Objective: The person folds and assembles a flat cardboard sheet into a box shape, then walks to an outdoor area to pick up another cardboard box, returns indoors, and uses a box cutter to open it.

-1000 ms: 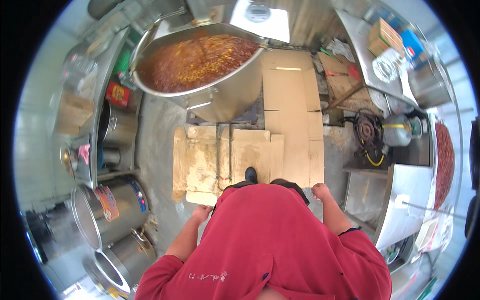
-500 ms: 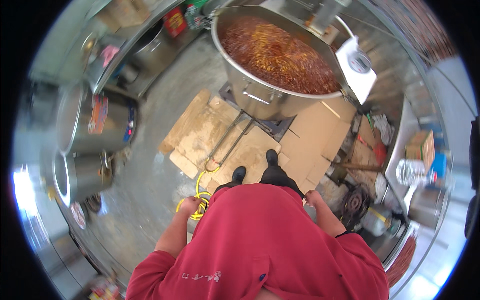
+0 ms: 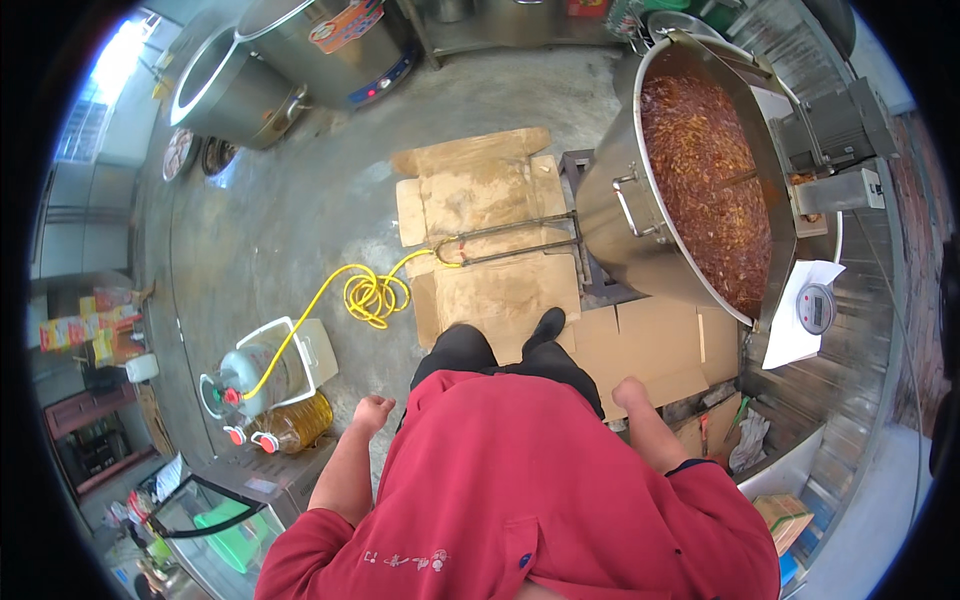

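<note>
I look straight down over my red shirt (image 3: 520,490) and black shoes onto flattened cardboard (image 3: 490,230). My left hand (image 3: 370,412) hangs at my side with loosely curled fingers and holds nothing; it is above a clear oil jug (image 3: 290,425) and a gas cylinder (image 3: 250,375). My right hand (image 3: 632,392) is curled shut and empty, above the cardboard pieces at the right. A huge steel vat (image 3: 620,200) full of red chilli mix stands ahead on the right.
A yellow hose (image 3: 372,295) coils from the cylinder to a long metal burner pipe (image 3: 510,240) under the vat. Two large steel pots (image 3: 300,50) stand at the far left. A dial scale on white paper (image 3: 815,308) sits right of the vat.
My view has swung to the left: the vat slid from the top centre to the upper right, and the gas cylinder and oil jug came into sight. Both hands stayed hanging at my sides.
</note>
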Motion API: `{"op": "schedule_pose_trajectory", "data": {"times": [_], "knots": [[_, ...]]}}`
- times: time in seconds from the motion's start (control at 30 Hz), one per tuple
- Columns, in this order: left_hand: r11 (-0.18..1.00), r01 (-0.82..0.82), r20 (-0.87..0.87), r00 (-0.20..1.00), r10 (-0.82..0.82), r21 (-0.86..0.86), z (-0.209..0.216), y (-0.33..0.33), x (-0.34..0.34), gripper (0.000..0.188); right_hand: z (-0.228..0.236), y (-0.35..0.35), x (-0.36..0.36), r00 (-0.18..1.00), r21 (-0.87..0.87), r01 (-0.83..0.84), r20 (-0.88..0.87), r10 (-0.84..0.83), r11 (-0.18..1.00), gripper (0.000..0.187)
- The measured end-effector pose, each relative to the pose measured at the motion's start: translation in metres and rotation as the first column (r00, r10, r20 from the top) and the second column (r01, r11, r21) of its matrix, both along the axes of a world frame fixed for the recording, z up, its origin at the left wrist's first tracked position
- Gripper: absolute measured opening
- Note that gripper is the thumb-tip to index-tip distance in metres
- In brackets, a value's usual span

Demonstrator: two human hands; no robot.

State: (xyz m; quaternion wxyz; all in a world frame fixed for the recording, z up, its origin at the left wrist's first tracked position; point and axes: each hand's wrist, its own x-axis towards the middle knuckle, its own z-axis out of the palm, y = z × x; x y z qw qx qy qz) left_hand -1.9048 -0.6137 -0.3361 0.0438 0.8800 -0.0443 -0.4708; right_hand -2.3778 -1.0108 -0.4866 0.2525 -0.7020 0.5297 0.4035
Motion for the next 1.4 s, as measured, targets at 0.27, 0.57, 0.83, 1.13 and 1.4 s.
{"op": "schedule_pose_trajectory", "data": {"times": [0.27,0.57,0.83,1.13,1.4], "knots": [[0.989,-0.100,0.018,0.995,0.102,-0.107,-0.023,0.101,-0.011,0.046,0.044,0.050,0.069,0.999,0.242,0.028,-0.027,-0.022,0.970,0.034],[0.990,-0.128,-0.004,0.992,0.128,-0.055,-0.063,0.311,-0.006,0.048,0.025,0.161,0.105,0.972,0.028,-0.233,-0.007,0.234,0.972,0.041],[0.984,-0.167,-0.034,0.985,0.169,0.056,-0.063,0.374,0.012,0.046,0.047,0.210,0.117,0.999,0.020,-0.005,0.053,0.004,1.000,0.030],[0.984,-0.118,-0.011,0.993,0.117,-0.130,-0.079,0.287,0.054,0.064,0.030,0.213,0.115,0.910,0.008,-0.172,0.384,0.156,0.985,0.037],[0.947,0.097,-0.008,0.995,-0.104,-0.307,-0.079,0.207,0.105,0.055,0.017,0.216,0.112,0.922,0.064,0.044,0.382,-0.065,0.997,0.035]]}}
